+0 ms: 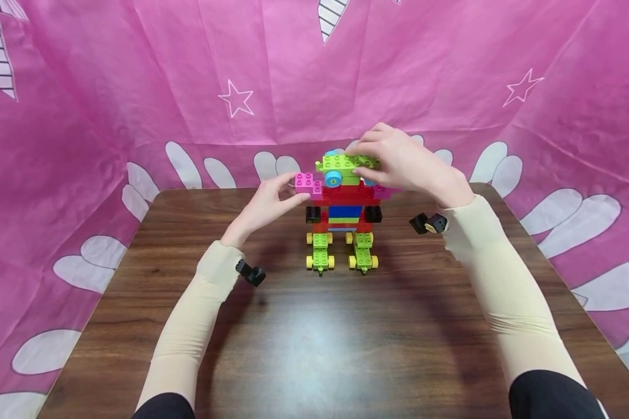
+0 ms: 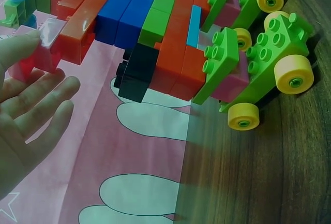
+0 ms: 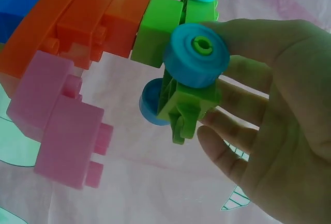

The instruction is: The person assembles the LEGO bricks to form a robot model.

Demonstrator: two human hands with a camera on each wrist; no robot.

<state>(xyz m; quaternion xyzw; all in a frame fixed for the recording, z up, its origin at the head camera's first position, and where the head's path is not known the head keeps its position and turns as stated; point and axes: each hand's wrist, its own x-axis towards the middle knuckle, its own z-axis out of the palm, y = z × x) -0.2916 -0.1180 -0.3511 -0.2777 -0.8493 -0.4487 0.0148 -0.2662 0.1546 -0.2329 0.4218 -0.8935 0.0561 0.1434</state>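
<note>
A toy-brick figure stands upright on two green wheeled bases (image 1: pixel 320 256) with yellow wheels. Its body has red bricks (image 1: pixel 346 194), blue bricks (image 1: pixel 345 212) and black bricks (image 2: pixel 139 73) at the sides. Across the top lies a green wheeled base (image 1: pixel 338 163) with blue wheels (image 3: pixel 189 61). My right hand (image 1: pixel 400 160) grips this top base at its right end, thumb in front and fingers behind. At the left shoulder, my left hand (image 1: pixel 264 203) holds the pink bricks (image 1: pixel 305 183) between thumb and fingers. Other pink bricks (image 3: pixel 70 141) stick out at the right shoulder.
The figure is near the back of a brown wooden table (image 1: pixel 293 349). A pink cloth (image 1: pixel 293 87) with white stars and petal shapes hangs behind and at both sides. Small black devices (image 1: pixel 251 273) are strapped at both wrists.
</note>
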